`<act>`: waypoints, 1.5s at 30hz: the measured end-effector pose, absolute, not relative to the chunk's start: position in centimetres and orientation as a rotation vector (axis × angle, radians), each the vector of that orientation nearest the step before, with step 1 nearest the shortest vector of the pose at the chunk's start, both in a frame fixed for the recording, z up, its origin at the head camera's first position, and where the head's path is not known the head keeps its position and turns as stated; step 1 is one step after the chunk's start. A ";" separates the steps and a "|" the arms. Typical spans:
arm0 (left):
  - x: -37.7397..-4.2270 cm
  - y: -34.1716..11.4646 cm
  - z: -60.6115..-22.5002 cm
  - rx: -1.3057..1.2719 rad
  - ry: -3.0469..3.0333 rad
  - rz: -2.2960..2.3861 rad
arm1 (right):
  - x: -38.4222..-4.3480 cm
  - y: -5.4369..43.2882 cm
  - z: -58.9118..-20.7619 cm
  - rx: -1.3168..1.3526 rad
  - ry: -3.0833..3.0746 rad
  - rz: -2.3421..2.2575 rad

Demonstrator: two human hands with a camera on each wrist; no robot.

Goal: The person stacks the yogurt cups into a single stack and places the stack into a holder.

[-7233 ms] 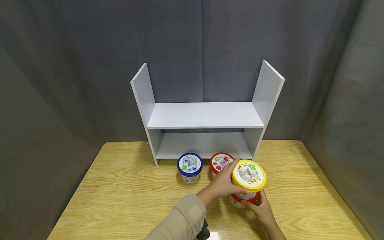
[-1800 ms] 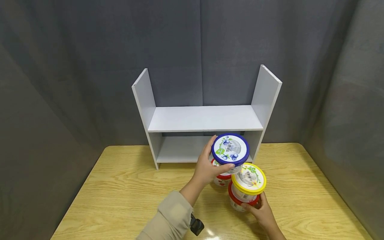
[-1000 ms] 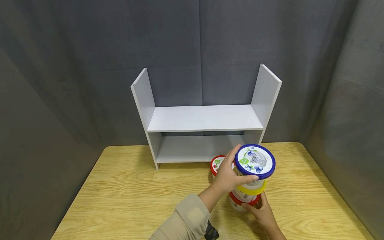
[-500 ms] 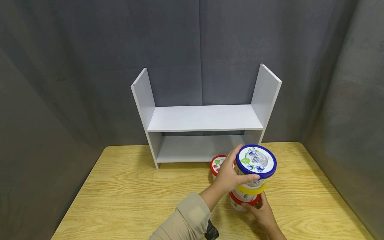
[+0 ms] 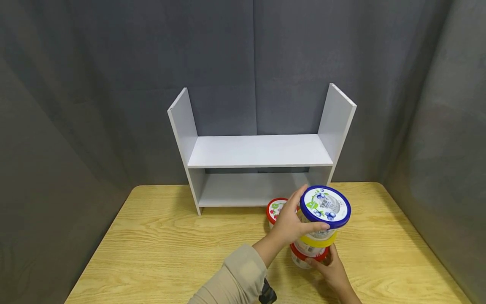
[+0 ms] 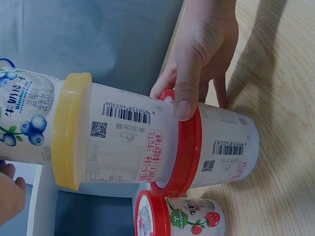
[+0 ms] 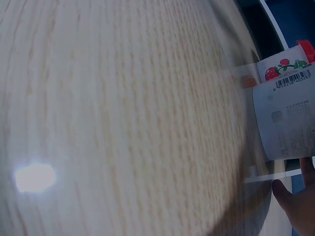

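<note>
From the head view, we see a person's left hand (image 5: 289, 224) grasping a blue-lidded tub (image 5: 325, 206), thumb on the near side, at the top of a three-high stack. Beneath it we find a yellow-lidded tub (image 5: 309, 248) and, at the bottom, a lower red-lidded tub (image 5: 299, 261), gripped at its rim by the right hand (image 5: 333, 272). The stack stands in front of a white shelf unit (image 5: 258, 152), near its right end, on a wood-grain surface (image 5: 159, 249). A second red-lidded tub (image 5: 276, 207) stands just behind the left hand, partly covered by it. We note a beige sleeve (image 5: 237, 276) on the left arm.

From the left wrist view, the stack runs sideways before us, the blueberry-printed top tub meeting the yellow lid. The right hand's thumb lies across the red lid. The second red-lidded tub, printed with strawberries, stands just beside the stack's base.

From the right wrist view, dim and cropped, we make out the lower red-lidded tub's barcoded side, strawberries beyond it and, probably, the right hand at the lower right. A bright glare (image 7: 35, 178) lights the surface.
</note>
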State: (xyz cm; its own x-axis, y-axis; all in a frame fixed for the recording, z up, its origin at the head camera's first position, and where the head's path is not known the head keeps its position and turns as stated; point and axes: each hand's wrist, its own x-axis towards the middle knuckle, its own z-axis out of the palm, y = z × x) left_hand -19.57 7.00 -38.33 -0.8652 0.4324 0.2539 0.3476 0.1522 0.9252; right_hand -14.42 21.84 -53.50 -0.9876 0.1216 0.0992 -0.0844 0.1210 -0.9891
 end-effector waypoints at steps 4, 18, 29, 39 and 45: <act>-19.5 7.0 -38.7 0.786 2.316 1.830 | -14.1 21.8 -53.8 -0.067 -2.252 1.978; -20.1 6.1 -39.1 0.660 2.373 1.813 | -14.1 22.0 -53.8 -0.134 -2.309 1.934; -21.1 4.4 -40.6 0.611 2.333 1.919 | -14.5 21.8 -53.4 -0.166 -2.318 1.925; -22.2 2.6 -42.1 0.471 2.332 2.036 | -14.6 21.6 -53.0 -0.165 -2.309 1.909; -23.1 2.3 -43.8 0.361 2.271 2.094 | -14.6 21.6 -53.3 -0.124 -2.266 1.911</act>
State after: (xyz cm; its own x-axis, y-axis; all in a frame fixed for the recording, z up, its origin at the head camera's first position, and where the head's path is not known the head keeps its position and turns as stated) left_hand -23.08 2.31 -43.76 -0.9726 0.1910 0.1328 0.1478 0.0667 0.9868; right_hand -14.55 21.56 -53.28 -0.9813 0.1756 0.0792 -0.0484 0.1733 -0.9837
